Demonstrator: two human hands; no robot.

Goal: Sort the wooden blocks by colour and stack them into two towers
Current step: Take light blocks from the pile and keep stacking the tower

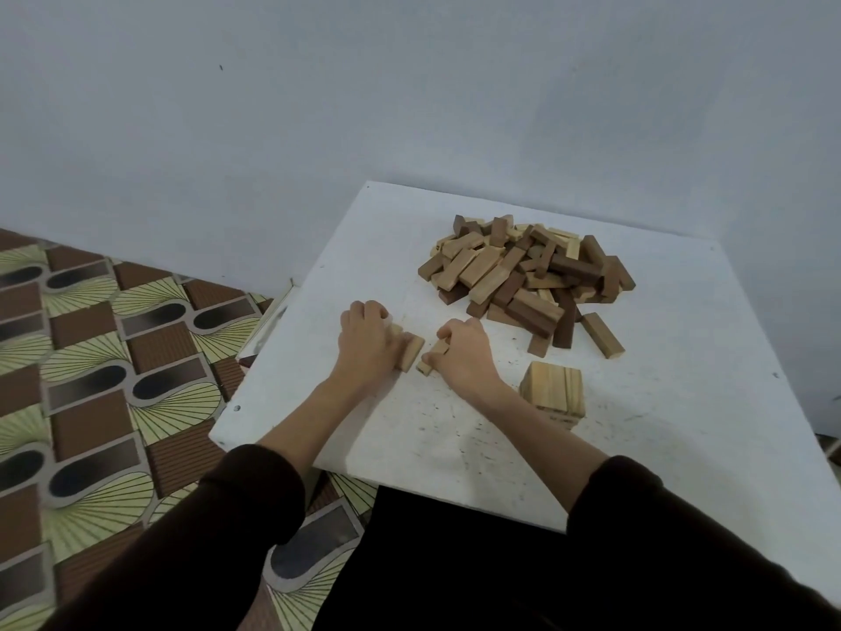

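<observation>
A mixed heap of light and dark wooden blocks (528, 273) lies at the far middle of the white table (660, 425). A short tower of light blocks (552, 391) stands right of my right forearm. My left hand (368, 341) curls over light blocks (411, 352) lying on the table. Just to their right, my right hand (464, 350) grips another light block (432, 357), held close beside them. A loose light block (601, 334) and two dark ones (563, 330) lie at the heap's near edge.
The table stands against a pale blue wall (409, 107). Patterned brown and green floor tiles (100, 357) show to the left. My dark sleeves and lap (455, 562) fill the bottom of the view, below the table's near edge.
</observation>
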